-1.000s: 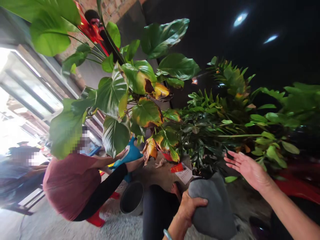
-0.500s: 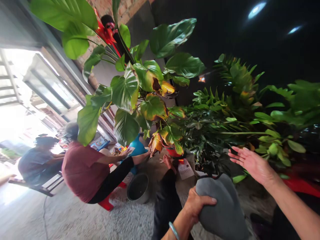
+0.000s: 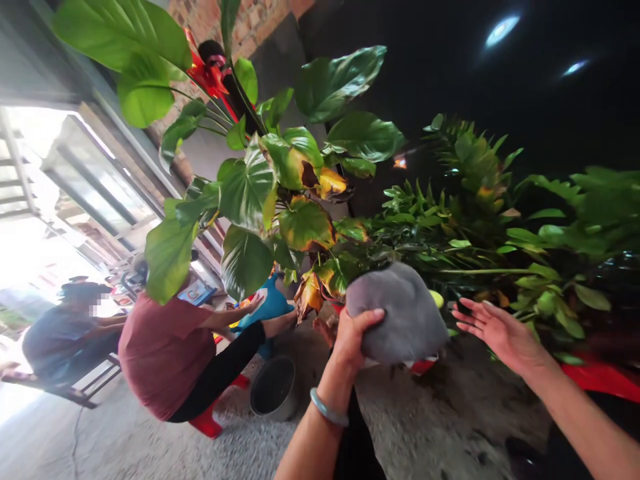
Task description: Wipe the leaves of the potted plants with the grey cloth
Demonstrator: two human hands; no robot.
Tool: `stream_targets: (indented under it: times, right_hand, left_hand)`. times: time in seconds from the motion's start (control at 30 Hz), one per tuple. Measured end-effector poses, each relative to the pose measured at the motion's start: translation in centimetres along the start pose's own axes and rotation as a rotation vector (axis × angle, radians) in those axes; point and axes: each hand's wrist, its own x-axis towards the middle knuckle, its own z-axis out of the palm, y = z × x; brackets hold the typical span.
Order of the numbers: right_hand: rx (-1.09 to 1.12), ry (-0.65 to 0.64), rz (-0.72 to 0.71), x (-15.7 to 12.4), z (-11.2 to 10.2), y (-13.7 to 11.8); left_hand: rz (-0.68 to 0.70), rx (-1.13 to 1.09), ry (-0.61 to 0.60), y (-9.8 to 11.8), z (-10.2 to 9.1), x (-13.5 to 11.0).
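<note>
A soft grey cloth piece (image 3: 400,317), rounded and plush-looking, is held up in front of me. My left hand (image 3: 353,337), with a pale bangle (image 3: 327,408) on its wrist, grips its left edge, the thumb lying across the near face. Whether the piece is a cap, a cover or something else I cannot tell. To the right of it, apart from the cloth, my right hand (image 3: 505,337) is open with the fingers spread and the palm partly turned up; it holds nothing. The far side of the cloth is hidden.
A large potted plant (image 3: 250,183) with yellowing leaves rises ahead, more foliage (image 3: 465,233) to its right. At left, a person in a red shirt (image 3: 165,353) sits on a red stool (image 3: 207,423) near a dark bucket (image 3: 274,387). Another person (image 3: 60,340) sits farther off.
My left hand has raised the grey cloth piece up and to the left, turning it. It now covers the white card on the floor. My right hand stays open, barely moved.
</note>
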Motion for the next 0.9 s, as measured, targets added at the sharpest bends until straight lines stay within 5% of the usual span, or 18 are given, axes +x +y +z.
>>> stream_targets:
  times: [0.1, 0.17, 0.3, 0.4, 0.5, 0.57, 0.67, 0.8, 0.9]
  right_hand:
    - [0.041, 0.002, 0.014, -0.3, 0.7, 0.2]
    - [0.044, 0.016, 0.031, -0.6, 1.1, 0.3]
    - [0.032, 0.082, 0.083, -0.9, 0.6, 0.1]
    - [0.062, 0.059, 0.067, -0.9, 0.0, -0.3]
    - [0.083, 0.016, 0.044, -0.9, 0.2, -0.5]
    - [0.081, -0.012, 0.044, -1.0, 0.6, -0.3]
    - [0.091, -0.027, 0.047, -1.1, 1.2, -0.1]
    - [0.08, 0.04, 0.074, -1.4, 1.1, -0.2]
    - [0.059, 0.087, 0.075, -1.6, 1.0, -0.6]
  left_hand:
    - [0.096, -0.008, 0.146, -0.4, 0.4, 2.0]
    - [0.013, 0.03, 0.186, -2.2, 0.0, 1.8]
    - [-0.298, 0.122, -0.037, -4.3, -1.4, -0.4]
    - [-0.231, 0.08, -0.122, -1.3, -1.1, -0.1]
    - [-0.012, -0.089, -0.009, 2.9, 0.5, 2.5]
    - [0.066, -0.193, 0.111, 3.9, 1.5, 4.1]
    - [-0.038, -0.174, 0.215, 1.3, 2.0, 4.4]
    - [-0.326, 0.039, 0.059, -3.8, 1.1, 1.8]
    - [-0.284, 0.014, -0.051, -2.5, 1.9, 1.4]
